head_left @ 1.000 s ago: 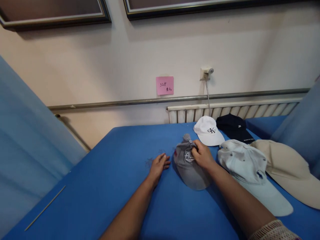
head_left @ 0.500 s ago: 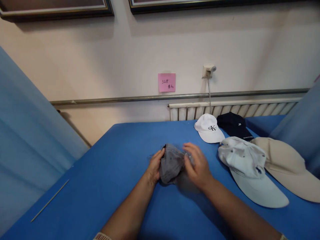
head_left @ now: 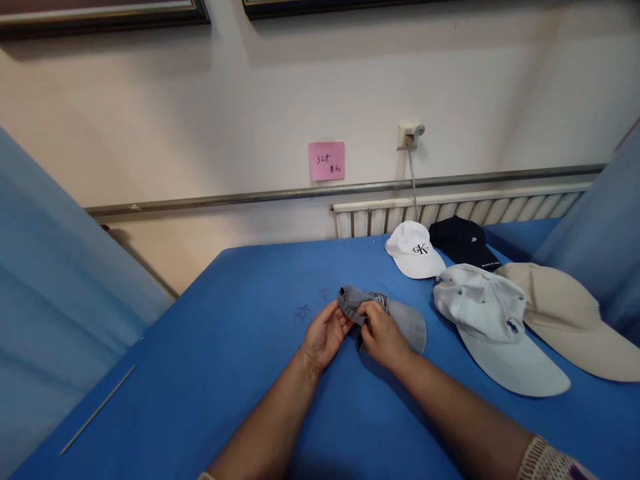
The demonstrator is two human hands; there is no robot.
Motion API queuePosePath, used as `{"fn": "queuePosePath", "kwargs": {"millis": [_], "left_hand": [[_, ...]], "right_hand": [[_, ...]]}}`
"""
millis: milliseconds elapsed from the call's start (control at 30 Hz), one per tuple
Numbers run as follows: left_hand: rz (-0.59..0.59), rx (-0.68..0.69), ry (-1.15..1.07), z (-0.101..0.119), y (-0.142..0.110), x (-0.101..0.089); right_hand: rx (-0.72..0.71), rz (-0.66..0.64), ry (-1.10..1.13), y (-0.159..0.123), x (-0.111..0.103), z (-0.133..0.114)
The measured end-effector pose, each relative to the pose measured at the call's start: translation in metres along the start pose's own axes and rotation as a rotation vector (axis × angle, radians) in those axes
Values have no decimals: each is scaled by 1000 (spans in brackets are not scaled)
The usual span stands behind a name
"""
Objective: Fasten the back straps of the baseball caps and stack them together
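Observation:
A grey baseball cap (head_left: 407, 325) is between my hands above the blue-covered table, its brim pointing right and light lettering on its front. My left hand (head_left: 324, 337) grips the cap's left edge, palm turned up and fingers partly under the fabric. With fingers curled, my right hand (head_left: 383, 335) pinches the cap's crown near its middle and covers part of it. To the right lie a pale mint cap (head_left: 483, 307) with a dark blue emblem and a beige cap (head_left: 560, 307). Farther back are a white cap (head_left: 413, 243) with black letters and a black cap (head_left: 457, 240).
A thin stick (head_left: 97, 410) lies on the blue table cover (head_left: 210, 373) at left. Blue curtains (head_left: 55, 300) hang on both sides. Behind the table are a radiator (head_left: 370, 221), a metal pipe (head_left: 240, 199), a plugged-in socket (head_left: 407, 137) and a pink note (head_left: 327, 161).
The grey cap has turned so its brim and lettering show on the right. My right hand has moved left onto its crown and closed on the fabric. The view has shifted slightly.

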State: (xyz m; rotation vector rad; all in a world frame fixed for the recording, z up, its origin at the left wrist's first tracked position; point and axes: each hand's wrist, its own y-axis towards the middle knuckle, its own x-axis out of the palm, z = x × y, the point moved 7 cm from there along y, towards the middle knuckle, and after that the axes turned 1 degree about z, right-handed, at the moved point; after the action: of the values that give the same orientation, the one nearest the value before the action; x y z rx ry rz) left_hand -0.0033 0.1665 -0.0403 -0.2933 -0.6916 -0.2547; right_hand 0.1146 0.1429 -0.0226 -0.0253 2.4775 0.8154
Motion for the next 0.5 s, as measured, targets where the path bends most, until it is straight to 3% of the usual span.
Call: {"fn": "queuePosePath", "kwargs": {"millis": [133,200,267,367,500], "left_hand": [[201,79,285,-6,5,-24],[329,226,556,4,3,-32],[352,456,855,19,-2,-24],[140,737,1232,28,-14,9],[-209,791,1464,19,-24,35]], "right_hand": [[18,-24,39,2,-3,20],[25,-14,100,4,-4,26],[57,2,172,5,-7,29],[119,12,278,7,-10,32],[184,16,412,7,-11,37]]}}
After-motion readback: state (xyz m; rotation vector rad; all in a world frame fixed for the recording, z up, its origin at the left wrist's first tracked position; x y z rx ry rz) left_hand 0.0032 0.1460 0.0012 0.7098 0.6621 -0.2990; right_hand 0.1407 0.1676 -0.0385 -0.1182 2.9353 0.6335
